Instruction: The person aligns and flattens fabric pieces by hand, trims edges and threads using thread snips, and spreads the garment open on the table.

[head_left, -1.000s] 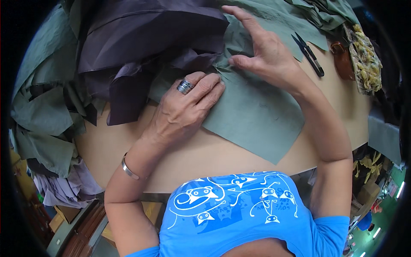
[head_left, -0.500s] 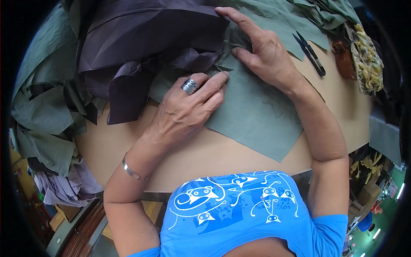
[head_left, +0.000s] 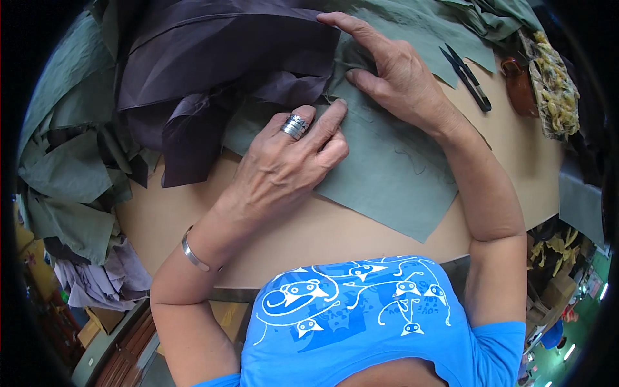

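A large piece of sage-green cloth [head_left: 406,174] lies on the table under my hands, a few loose dark threads on it. Over its far left part spreads a dark purple cloth [head_left: 225,58] with a seam line and ragged flaps. My left hand [head_left: 290,155], wearing a ring, rests on the green cloth. Its index finger stretches toward the cloths' meeting edge, the thumb a little apart, the other fingers bent. My right hand [head_left: 400,80] is open. Its index fingertip touches the purple cloth's right edge, and its thumb lies on the green cloth.
Black thread snips [head_left: 467,77] lie at the right of the tan table [head_left: 251,251]. Beyond them stand a brown pot [head_left: 520,87] and a tray of yellowish dried-looking pieces [head_left: 556,87]. Green cloth scraps [head_left: 68,168] hang over the left edge, above lilac cloth [head_left: 106,274].
My left index finger and thumb have moved apart, and that hand has shifted slightly. My right hand has moved slightly left along with the purple cloth's edge.
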### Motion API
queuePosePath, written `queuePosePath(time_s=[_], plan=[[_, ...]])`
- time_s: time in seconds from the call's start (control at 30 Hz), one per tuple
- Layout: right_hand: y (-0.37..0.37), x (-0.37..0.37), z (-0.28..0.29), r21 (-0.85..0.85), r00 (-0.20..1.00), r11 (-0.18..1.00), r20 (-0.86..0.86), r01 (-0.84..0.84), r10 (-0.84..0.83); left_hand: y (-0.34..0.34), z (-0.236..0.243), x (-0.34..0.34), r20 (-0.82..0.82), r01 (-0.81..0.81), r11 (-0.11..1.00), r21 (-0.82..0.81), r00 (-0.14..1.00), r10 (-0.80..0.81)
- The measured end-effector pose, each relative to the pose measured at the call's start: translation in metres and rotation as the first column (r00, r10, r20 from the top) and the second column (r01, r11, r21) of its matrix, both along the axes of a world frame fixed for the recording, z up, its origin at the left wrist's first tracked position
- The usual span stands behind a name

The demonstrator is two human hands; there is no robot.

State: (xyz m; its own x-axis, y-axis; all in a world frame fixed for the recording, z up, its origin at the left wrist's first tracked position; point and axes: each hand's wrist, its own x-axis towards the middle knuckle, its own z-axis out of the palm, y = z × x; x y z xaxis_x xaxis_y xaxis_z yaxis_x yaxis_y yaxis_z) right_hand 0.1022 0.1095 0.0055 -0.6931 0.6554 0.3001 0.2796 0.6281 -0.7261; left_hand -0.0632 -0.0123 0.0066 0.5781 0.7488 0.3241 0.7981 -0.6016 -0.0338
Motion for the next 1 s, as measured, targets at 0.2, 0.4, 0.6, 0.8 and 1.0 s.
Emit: queuePosePath(time_s=[0.2, 0.4, 0.6, 0.8, 1.0], plan=[[-0.003, -0.001, 0.003, -0.005, 1.0, 1.0, 0.0, 0.01, -0.01, -0.008, -0.008, 0.008, 0.002, -0.078, 0.992, 0.101, 0.997, 0.078], [-0.005, -0.001, 0.008, -0.013, 0.998, 0.999, 0.052, 0.041, -0.04, -0.007, -0.01, 0.01, -0.018, -0.099, 0.984, 0.148, 0.995, 0.102], [0.016, 0.038, 0.033, 0.557, 0.956, 0.824, 0.17, 0.108, -0.24, -0.006, -0.01, 0.006, 0.038, -0.07, 0.987, 0.146, 0.997, 0.065], [0.017, 0.112, 0.023, 0.678, 0.649, 0.722, 0.49, 0.135, -0.582, -0.002, -0.001, -0.002, 0.286, -0.228, 0.974, 0.012, 0.934, 0.215], [0.025, 0.122, 0.02, 0.055, 0.758, 0.885, 0.494, 0.462, -0.426, 0.014, 0.001, -0.006, 0.477, -0.344, 0.913, -0.217, 0.779, 0.407]])
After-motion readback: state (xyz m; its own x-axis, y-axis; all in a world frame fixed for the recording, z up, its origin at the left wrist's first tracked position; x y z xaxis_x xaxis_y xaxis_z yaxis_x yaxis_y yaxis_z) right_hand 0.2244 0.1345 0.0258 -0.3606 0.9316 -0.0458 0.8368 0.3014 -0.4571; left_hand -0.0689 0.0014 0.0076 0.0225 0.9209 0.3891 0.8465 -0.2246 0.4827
